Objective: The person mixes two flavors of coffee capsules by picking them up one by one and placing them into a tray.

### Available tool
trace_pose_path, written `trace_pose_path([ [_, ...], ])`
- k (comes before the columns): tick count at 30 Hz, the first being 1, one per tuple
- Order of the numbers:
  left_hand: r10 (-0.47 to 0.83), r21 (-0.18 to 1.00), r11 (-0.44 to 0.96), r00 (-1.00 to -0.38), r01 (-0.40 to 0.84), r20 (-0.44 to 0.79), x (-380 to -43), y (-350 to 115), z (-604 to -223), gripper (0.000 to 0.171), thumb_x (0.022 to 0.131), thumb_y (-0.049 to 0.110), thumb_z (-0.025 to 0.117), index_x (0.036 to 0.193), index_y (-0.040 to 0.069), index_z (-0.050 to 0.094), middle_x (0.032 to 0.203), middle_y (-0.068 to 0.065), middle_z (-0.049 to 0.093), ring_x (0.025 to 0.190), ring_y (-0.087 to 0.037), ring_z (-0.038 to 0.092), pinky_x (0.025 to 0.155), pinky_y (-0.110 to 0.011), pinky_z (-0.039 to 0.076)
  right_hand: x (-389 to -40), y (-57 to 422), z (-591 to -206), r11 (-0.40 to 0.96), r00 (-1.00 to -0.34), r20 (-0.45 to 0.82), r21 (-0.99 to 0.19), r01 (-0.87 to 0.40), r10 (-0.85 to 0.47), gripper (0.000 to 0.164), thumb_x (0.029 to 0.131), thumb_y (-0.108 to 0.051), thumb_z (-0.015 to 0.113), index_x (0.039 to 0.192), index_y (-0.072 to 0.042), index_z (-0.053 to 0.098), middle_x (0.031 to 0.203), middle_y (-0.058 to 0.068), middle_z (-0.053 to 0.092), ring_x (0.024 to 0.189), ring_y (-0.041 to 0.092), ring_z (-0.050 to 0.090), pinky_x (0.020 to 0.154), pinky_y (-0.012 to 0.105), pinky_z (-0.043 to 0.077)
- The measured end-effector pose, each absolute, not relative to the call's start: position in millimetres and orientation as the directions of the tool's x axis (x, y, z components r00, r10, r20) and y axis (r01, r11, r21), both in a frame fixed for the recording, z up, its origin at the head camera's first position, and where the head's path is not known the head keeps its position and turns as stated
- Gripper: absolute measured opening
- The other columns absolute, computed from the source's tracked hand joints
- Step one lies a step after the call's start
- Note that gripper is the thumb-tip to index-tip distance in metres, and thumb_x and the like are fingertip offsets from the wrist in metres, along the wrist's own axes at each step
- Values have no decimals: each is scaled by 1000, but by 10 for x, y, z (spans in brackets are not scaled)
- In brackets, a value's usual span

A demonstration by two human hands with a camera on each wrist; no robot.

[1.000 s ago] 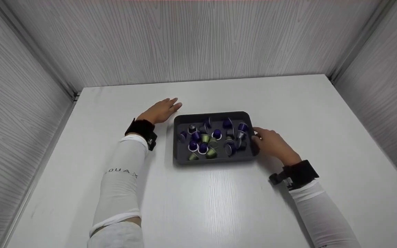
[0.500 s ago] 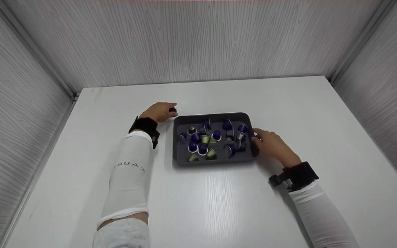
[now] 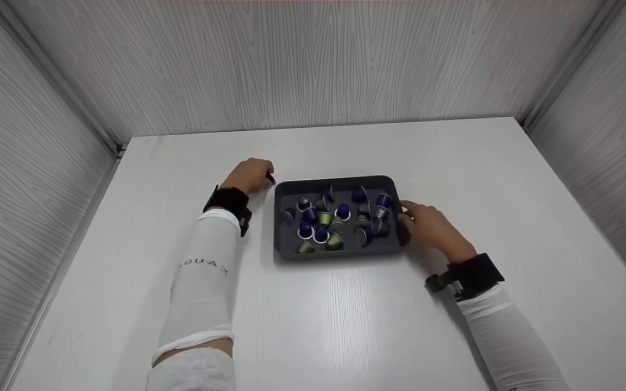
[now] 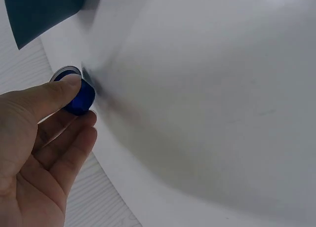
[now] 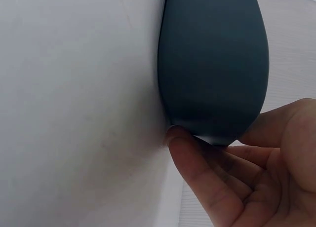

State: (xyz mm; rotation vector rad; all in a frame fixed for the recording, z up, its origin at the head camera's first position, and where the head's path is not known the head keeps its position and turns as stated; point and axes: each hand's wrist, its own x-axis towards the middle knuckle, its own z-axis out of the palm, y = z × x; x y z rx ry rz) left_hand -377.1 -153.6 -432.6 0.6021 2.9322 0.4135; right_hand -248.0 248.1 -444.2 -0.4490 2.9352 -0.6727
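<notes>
My left hand (image 3: 248, 175) pinches a dark blue coffee capsule (image 3: 270, 177) just off the back left corner of a dark grey tray (image 3: 340, 255). In the left wrist view, the thumb lies across the silver-rimmed capsule (image 4: 83, 102), with fingertips on its other side; it is at or close to the tabletop. Several blue, green and grey capsules lie jumbled in the tray, some upright on their rims, others tipped over. At the tray's right end, my right hand (image 3: 427, 225) grips the wall; the right wrist view has thumb and fingers around that wall (image 5: 212, 64).
The tray stands on a white table (image 3: 313, 315). Behind it rises a grey wood-grain panel (image 3: 313, 65), with similar panels at the left (image 3: 30, 163) and right (image 3: 612, 136). Both wrists carry black camera straps.
One second ago the left hand had its fingers stretched out beyond the tray's corner. It has since drawn in and taken hold of a blue capsule. The right hand and tray have stayed put.
</notes>
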Motion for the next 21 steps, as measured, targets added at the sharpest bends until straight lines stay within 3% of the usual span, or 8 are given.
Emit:
trace_pose_path([
  [6,390,285,889,-918,357,-68,-3760,-1511,-4222,33,95,11,62,126,-2,60,122,-20,62,116,-35,56,101,-44,42,-2491,2483,-4436,859,-954,-44,-449,-246,-296,45,102,-16,46,143,3,45,107,22,66,89,32,60,82,50,47],
  [21,468,408,794,-882,450,61,-3661,-1098,-3956,35,96,16,62,127,0,61,115,-13,67,106,-26,62,93,-39,47,-2535,2485,-4451,855,-956,-50,-462,-235,-289,45,102,-15,46,142,3,46,103,20,66,85,30,58,78,47,47],
])
